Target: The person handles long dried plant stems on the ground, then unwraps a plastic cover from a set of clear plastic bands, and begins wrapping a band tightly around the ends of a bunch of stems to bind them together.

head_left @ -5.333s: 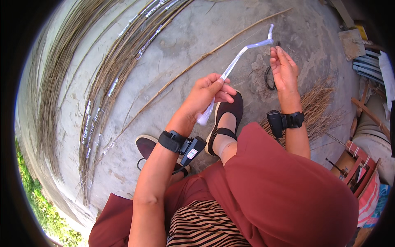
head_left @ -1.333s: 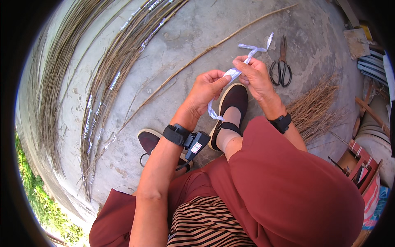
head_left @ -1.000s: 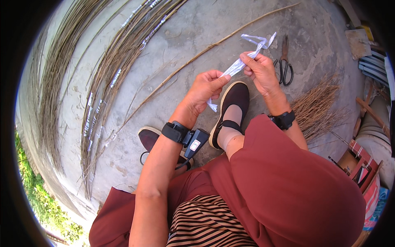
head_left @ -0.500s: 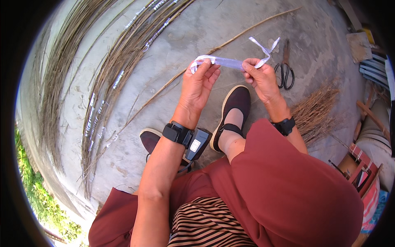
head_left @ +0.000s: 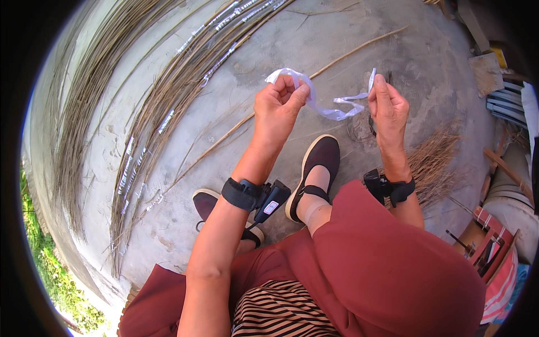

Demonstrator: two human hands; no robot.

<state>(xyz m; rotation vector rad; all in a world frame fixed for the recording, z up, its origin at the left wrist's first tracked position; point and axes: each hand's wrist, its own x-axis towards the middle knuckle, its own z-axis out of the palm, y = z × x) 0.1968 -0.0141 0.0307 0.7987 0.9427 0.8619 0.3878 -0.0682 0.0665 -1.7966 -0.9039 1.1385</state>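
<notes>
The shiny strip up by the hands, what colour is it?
The strip is white with a pale purple tint, best seen in the head view.

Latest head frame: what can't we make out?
Head view, all of these:
Glossy white plastic strip: whether the right hand grips its end; fingers obscure the contact.
Dark slender tool: full shape, mostly behind the right hand.
Long, white-wrapped brown twig bundle: upper end, cut off by top edge.
Dark maroon fabric left shoe: midsection, behind left forearm.
</notes>
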